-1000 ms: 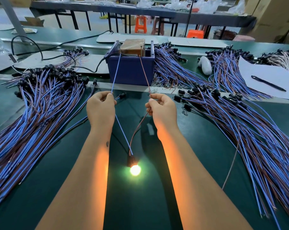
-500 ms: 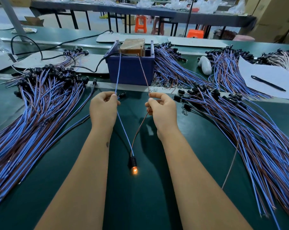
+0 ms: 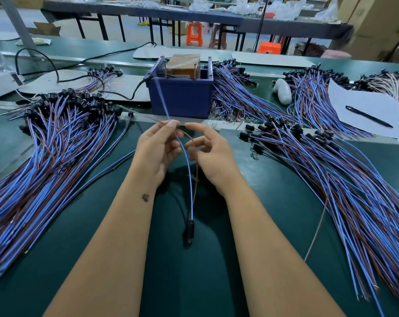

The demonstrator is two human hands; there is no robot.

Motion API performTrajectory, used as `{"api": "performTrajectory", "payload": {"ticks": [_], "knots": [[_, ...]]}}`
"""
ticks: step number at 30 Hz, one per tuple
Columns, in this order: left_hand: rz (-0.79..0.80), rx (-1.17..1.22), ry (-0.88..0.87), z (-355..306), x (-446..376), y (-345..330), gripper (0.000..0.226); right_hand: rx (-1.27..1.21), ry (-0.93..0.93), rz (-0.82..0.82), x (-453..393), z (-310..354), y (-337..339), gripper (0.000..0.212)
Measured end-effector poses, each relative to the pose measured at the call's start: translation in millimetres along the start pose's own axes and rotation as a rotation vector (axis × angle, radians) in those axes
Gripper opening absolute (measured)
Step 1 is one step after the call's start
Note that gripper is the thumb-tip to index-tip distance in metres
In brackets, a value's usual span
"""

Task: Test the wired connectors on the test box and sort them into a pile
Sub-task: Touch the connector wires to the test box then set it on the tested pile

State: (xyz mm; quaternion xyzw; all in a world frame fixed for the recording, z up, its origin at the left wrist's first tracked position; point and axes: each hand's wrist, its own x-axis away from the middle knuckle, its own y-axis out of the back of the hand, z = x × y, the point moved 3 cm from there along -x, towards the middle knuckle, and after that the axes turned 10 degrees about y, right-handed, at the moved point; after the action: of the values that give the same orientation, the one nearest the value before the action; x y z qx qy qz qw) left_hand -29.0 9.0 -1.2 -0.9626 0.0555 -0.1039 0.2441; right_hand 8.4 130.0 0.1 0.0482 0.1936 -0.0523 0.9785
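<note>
— Wires first: what sits in your hands?

— Your left hand (image 3: 158, 148) pinches a thin blue wire (image 3: 186, 167) between thumb and fingertip, a narrow grip near the middle of the worktop (image 3: 207, 282). A brown wire (image 3: 195, 179) runs beside it. Your right hand (image 3: 211, 154) is just beside the left with fingers loosely curled and spread; the brown wire passes by its fingertips, but I cannot tell whether you grip it.

— And the connector?

— Both wires hang down to a small black connector (image 3: 190, 229), cylindrical and unlit, between your forearms over the dark green matte surface. The blue wire's upper stretch rises toward the test box (image 3: 181, 97), a blue plastic bin with a tape-wrapped brown block inside it, standing toward the far edge.

— Where are the piles?

— A thick fan of blue and brown wires (image 3: 47, 161) with black round caps spreads to the left edge. A similar right pile (image 3: 335, 177) sweeps toward the right edge. More bundles lie behind the box on its right.

— Anything else?

— A white sheet (image 3: 372, 106) with a black pen (image 3: 369, 116) on it lies near the far right corner, and a smooth white rounded object (image 3: 282, 90) sits between the bundles there.
</note>
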Motion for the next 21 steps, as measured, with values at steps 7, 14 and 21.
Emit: {"api": "performTrajectory", "payload": {"ticks": [7,14,21], "knots": [[-0.182,-0.080,-0.044,7,-7,10,0.018,-0.159,0.054,-0.028,-1,0,-1,0.024],[0.037,-0.642,-0.375,18,14,-22,0.014,-0.241,-0.025,-0.415,-4,-7,28,0.034],[0.381,-0.951,-0.595,40,36,-59,0.028,0.067,-0.083,-0.435,-7,-1,85,0.030]]}}
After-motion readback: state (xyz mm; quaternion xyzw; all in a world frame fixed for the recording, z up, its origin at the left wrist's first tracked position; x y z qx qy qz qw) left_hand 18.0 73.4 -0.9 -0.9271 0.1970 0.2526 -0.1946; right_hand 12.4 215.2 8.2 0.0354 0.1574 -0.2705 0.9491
